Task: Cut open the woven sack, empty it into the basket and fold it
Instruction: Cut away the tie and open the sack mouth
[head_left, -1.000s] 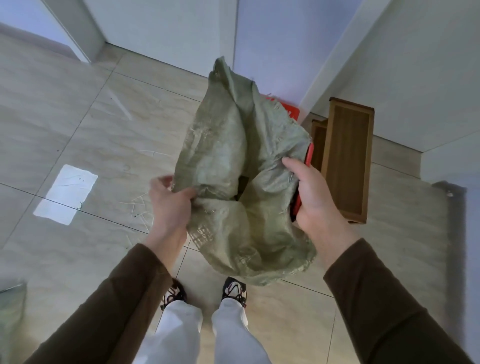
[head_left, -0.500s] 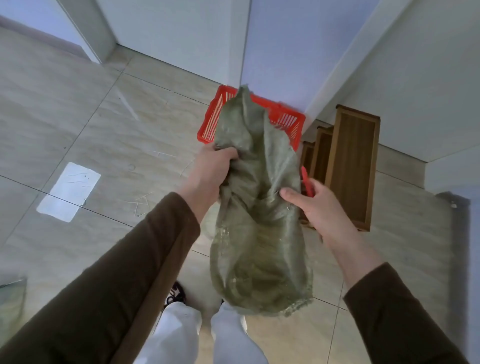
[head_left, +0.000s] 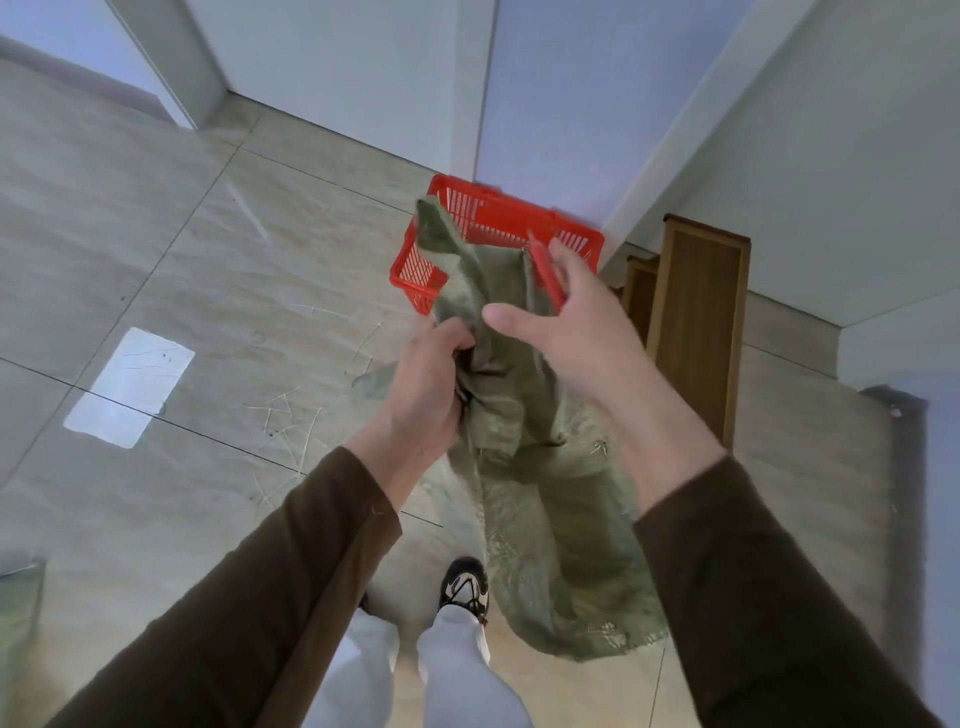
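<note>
Your left hand is fisted around the bunched middle of the green woven sack, which hangs limp and flat toward the floor by your shoe. Your right hand, fingers spread, pins a red cutter against the sack's upper edge. Beyond it sits the red basket; its contents are hidden. Judging by the slack cloth, cutting and emptying look done; folding remains.
</note>
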